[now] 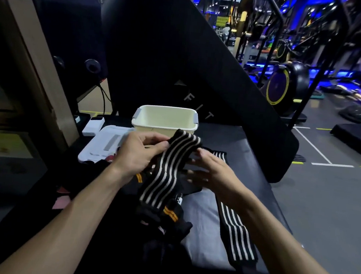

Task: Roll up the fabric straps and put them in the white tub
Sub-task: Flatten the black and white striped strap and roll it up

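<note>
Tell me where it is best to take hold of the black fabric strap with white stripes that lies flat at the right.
Probably at the near end of the flat black-and-white striped strap, coming from above with the right hand. That end lies free on the bench; the far end is hidden behind the hands.

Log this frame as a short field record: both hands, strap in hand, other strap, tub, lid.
left hand: pinching the upper end of the striped strap
right hand: open, fingers at the strap's top, blurred
striped strap: held up, lower end hanging to the bench, not yet rolled
second striped strap: lying flat on the bench, at the right
white tub: beyond the hands, looks empty
lid: left of the tub, flat
</note>
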The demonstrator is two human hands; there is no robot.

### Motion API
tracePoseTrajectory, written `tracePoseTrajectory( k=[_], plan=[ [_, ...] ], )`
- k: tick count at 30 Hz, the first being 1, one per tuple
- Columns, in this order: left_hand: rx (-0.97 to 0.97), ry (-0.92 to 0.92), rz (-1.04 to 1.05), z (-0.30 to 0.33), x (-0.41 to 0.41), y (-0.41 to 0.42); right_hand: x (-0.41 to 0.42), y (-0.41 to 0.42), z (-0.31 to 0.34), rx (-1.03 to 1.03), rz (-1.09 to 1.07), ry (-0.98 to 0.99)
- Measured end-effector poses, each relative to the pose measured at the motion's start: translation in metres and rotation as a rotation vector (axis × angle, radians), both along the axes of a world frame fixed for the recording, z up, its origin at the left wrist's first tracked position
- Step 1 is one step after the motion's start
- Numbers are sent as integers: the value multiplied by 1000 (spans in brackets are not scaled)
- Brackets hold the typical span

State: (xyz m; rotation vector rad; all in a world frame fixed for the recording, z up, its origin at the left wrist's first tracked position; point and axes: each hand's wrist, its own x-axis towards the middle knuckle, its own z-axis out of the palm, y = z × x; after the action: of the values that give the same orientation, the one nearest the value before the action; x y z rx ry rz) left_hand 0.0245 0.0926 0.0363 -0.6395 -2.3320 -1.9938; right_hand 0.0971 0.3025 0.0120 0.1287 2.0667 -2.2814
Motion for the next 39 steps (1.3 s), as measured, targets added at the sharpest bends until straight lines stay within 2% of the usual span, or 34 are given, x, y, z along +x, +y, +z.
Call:
tracePoseTrajectory(
  k=[7, 15, 22, 29, 31, 36, 39],
  plan=[
    [114, -194, -147, -13, 19, 49, -7, 38, 19, -170, -175, 39],
    [135, -413, -212, -39, 37, 105, 8, 80, 7, 22, -369, 71],
    [108, -493, -259, -58, 30, 144, -4, 115, 0, 105, -438, 9],
    [174, -707, -290, -67, -8, 175, -14, 126, -20, 134, -393, -85],
    [148, -648, -206, -72, -18, 188, -16, 131, -28, 167, -384, -103],
    [1, -279, -179, -90, -50, 208, -18, 144, -47, 220, -351, -96],
    [-79, -274, -153, -101, -69, 214, -22, 144, -64, 338, -330, -95]
  ],
)
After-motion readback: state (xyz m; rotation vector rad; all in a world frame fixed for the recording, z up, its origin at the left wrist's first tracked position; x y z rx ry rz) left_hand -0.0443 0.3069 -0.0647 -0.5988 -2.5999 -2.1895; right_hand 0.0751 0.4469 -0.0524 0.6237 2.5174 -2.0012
